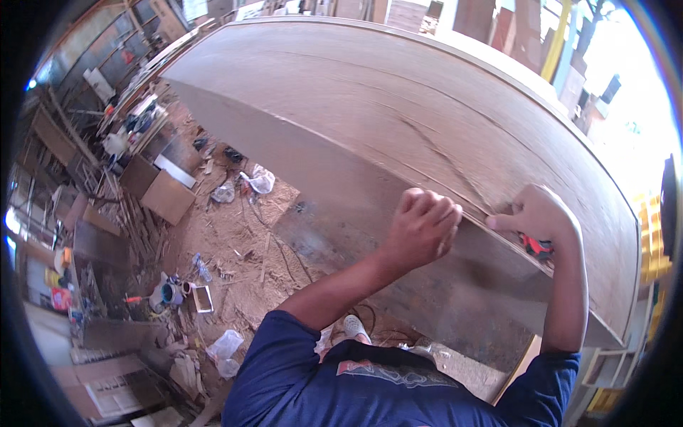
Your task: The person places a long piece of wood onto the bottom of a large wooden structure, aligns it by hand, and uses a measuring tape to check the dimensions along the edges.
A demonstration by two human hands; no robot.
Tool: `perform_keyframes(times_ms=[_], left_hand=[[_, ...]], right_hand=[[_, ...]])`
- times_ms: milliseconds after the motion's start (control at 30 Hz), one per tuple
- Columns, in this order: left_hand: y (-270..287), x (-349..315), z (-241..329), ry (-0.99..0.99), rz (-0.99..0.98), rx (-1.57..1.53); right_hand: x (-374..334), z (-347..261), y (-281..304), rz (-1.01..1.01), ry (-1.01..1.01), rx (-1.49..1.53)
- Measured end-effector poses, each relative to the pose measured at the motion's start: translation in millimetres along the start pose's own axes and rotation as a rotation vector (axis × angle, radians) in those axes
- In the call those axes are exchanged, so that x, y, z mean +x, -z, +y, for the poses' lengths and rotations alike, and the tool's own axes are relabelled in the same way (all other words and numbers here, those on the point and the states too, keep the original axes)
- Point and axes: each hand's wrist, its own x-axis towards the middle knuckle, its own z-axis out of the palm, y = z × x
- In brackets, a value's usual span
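Brown wooden board (pixel 341 85) in front, with the left hand (pixel 427 223) curled nearly closed at its near edge, the right hand (pixel 537 213) thumb-out beside a red-and-black object (pixel 538 247) there, that hand's openness and either grip impossible to tell.

You are in a woodworking workshop, where pale brown sawdust (pixel 226 220) lies underfoot, thin wooden offcuts (pixel 146 236) lie heaped to your left, and tall wooden boards (pixel 526 39) stand beyond your broad brown wooden panel (pixel 341 82).

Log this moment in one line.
left hand: curled near wooden panel edge | right hand: thumb at edge | red-and-black object: beside right wrist
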Motion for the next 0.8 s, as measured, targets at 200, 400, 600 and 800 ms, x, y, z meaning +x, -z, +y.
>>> perform_keyframes(times_ms=[200,400,600,800], left_hand=[[-6,-6,-2,-0.055,0.009,-0.006],[17,-15,-15,-0.101,-0.14,-0.077],[65,-69,-79,-0.01,-0.191,-0.182],[119,-116,-175,0.232,-0.09,-0.147]], right_hand=[[-4,-14,3,0.138,0.009,0.062],[28,-57,-4,0.315,0.248,0.214],[44,-74,-14,0.234,0.132,0.343],[44,-74,-19,0.273,0.061,0.43]])
